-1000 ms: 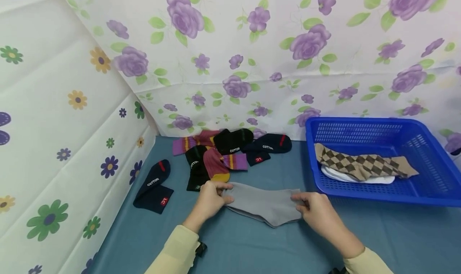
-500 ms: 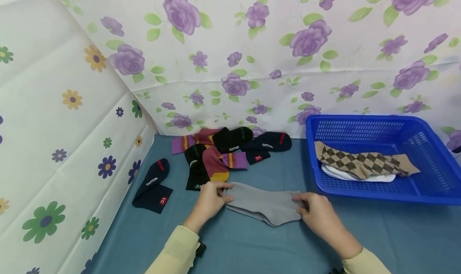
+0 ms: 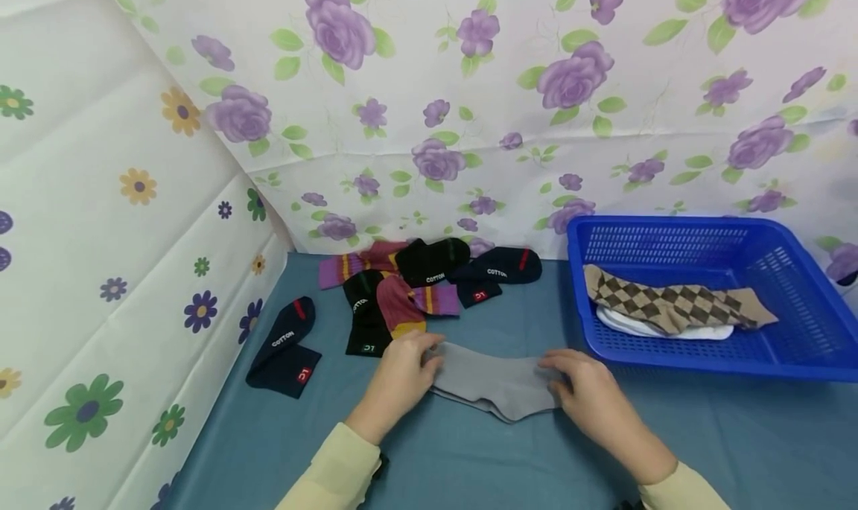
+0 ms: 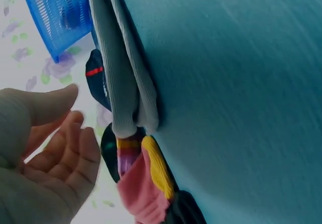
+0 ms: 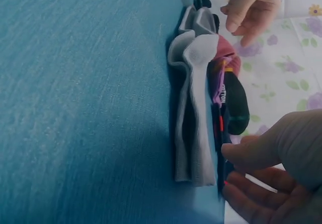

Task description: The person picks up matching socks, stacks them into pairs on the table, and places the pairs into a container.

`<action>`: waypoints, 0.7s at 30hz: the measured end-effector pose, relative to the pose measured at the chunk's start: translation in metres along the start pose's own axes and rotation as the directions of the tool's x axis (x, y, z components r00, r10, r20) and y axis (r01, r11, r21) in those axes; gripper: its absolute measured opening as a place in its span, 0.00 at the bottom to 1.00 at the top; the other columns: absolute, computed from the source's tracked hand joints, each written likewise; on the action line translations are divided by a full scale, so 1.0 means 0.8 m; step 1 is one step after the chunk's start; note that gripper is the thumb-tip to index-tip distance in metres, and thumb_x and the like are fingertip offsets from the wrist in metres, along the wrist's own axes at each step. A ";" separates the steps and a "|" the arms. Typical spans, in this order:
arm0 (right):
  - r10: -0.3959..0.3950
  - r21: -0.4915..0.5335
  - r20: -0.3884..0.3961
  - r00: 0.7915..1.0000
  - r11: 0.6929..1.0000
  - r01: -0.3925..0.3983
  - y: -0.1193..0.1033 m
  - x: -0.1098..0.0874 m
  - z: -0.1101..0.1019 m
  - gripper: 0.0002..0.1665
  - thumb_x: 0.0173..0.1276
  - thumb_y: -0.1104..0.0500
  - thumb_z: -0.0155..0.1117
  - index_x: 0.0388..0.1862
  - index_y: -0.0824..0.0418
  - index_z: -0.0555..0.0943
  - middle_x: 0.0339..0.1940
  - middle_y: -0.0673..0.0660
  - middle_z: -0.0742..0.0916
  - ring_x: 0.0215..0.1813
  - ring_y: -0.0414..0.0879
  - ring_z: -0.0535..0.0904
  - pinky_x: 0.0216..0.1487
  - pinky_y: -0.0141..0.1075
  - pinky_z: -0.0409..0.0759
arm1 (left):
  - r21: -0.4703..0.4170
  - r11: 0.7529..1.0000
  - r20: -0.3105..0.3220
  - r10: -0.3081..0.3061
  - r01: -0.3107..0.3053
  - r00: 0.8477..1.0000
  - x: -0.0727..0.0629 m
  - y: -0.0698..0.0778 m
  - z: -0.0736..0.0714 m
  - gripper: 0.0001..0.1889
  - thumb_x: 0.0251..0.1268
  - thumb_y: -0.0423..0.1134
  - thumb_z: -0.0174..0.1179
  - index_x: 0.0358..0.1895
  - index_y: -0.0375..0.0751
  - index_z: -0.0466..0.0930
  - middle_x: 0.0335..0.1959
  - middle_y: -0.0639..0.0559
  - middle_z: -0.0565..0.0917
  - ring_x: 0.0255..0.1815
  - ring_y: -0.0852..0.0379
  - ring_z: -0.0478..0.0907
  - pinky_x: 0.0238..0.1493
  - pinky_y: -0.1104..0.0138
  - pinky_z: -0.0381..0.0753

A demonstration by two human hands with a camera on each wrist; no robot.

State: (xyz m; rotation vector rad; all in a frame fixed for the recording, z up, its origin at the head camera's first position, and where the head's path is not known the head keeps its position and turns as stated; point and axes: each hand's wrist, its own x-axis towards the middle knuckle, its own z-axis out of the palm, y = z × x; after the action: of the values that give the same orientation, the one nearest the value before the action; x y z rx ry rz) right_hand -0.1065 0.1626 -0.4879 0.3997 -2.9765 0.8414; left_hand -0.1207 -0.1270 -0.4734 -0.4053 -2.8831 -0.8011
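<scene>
A pair of grey socks (image 3: 496, 382) lies stretched out, one on top of the other, on the blue-green cloth. My left hand (image 3: 401, 376) hovers at their left end; in the left wrist view its thumb and fingers (image 4: 83, 156) are spread apart, off the fabric. At the right end is my right hand (image 3: 593, 400). The right wrist view shows a gap between its thumb and fingers (image 5: 251, 196), with the socks (image 5: 201, 128) lying beside them, not gripped. Behind the left hand are a black sock (image 3: 367, 335) and a maroon, purple and yellow sock (image 3: 398, 301).
A blue plastic basket (image 3: 804, 346) stands at the right, holding a brown argyle sock (image 3: 677, 305) over white socks (image 3: 663, 327). More loose socks lie toward the back, and a navy sock (image 3: 284, 346) is at the left. Flowered sheets (image 3: 436, 85) hang behind and at the left.
Both hands have let go of the grey socks' ends. My left hand has lifted slightly and shifted to the right; the socks stay in about the same place.
</scene>
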 end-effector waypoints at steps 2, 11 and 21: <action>-0.030 -0.002 0.026 0.999 1.000 0.030 0.000 0.002 0.004 0.19 0.53 0.70 0.69 0.43 0.54 0.85 0.49 0.51 0.85 0.53 0.49 0.80 0.50 0.46 0.80 | 0.044 0.999 0.058 0.007 -0.009 0.998 0.001 0.001 0.004 0.18 0.57 0.37 0.65 0.52 0.47 0.81 0.46 0.53 0.82 0.44 0.60 0.79 0.43 0.66 0.81; -0.036 -0.028 0.112 0.993 0.999 0.039 0.004 0.004 0.018 0.19 0.51 0.69 0.71 0.44 0.56 0.85 0.50 0.52 0.85 0.55 0.51 0.79 0.52 0.47 0.78 | 0.090 0.995 0.197 -0.055 0.038 0.979 0.000 -0.011 0.016 0.25 0.51 0.42 0.70 0.56 0.46 0.78 0.51 0.50 0.79 0.49 0.56 0.78 0.50 0.61 0.79; -0.008 -0.069 0.065 0.998 0.998 0.012 0.002 0.002 0.024 0.17 0.51 0.66 0.73 0.42 0.56 0.85 0.51 0.52 0.83 0.55 0.50 0.77 0.50 0.47 0.78 | 0.030 0.984 0.223 -0.179 0.177 0.958 0.008 -0.023 0.013 0.32 0.44 0.43 0.74 0.57 0.42 0.77 0.55 0.42 0.75 0.53 0.49 0.75 0.53 0.57 0.78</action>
State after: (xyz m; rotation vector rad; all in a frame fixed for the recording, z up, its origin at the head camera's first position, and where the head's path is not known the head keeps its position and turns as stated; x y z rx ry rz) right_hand -0.1077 0.1534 -0.5047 0.4471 -3.0500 0.7363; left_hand -0.1328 -0.1354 -0.4899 -0.2521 -3.1699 -0.8145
